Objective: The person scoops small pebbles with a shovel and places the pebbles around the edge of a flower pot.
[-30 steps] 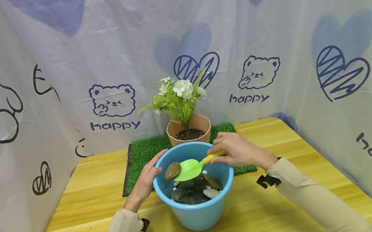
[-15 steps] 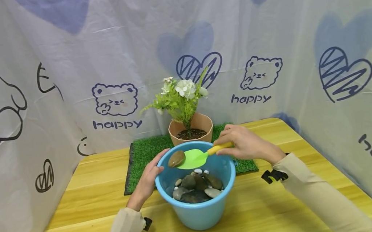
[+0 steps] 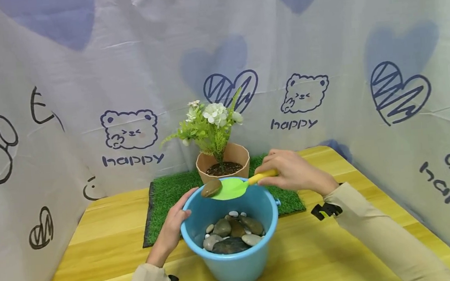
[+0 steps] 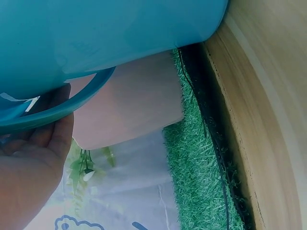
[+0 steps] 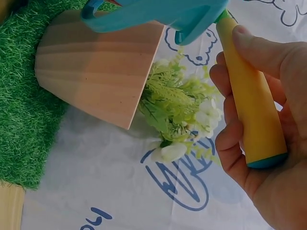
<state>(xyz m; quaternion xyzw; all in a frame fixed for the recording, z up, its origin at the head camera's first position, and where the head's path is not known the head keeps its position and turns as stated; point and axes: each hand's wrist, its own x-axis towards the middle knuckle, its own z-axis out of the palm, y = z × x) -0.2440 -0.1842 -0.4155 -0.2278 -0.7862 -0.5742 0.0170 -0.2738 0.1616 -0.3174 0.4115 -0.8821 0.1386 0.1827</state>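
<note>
My right hand [image 3: 292,170] grips the yellow handle [image 5: 254,105] of a small garden trowel [image 3: 230,189] with a green blade. At the blade's tip sits a brown stone [image 3: 212,188], level with the far rim of the blue bucket [image 3: 239,269]. Several grey, brown and white stones [image 3: 222,227] lie on the bucket's bottom. My left hand [image 3: 169,233] holds the bucket's left rim, thumb at the edge. In the left wrist view, its fingers pass between the bucket's wall and its carrying handle [image 4: 72,103]; their tips are hidden.
Behind the bucket, a beige flowerpot [image 3: 242,154] with dark soil and a white-flowered plant [image 3: 214,128] stands on a green turf mat [image 3: 166,202]. The wooden table [image 3: 109,229] is bounded by a printed curtain [image 3: 136,68] at the back and sides.
The trowel with the brown stone has risen from inside the bucket to its far rim. My left hand stays at the bucket's rim; the head view has shifted slightly.
</note>
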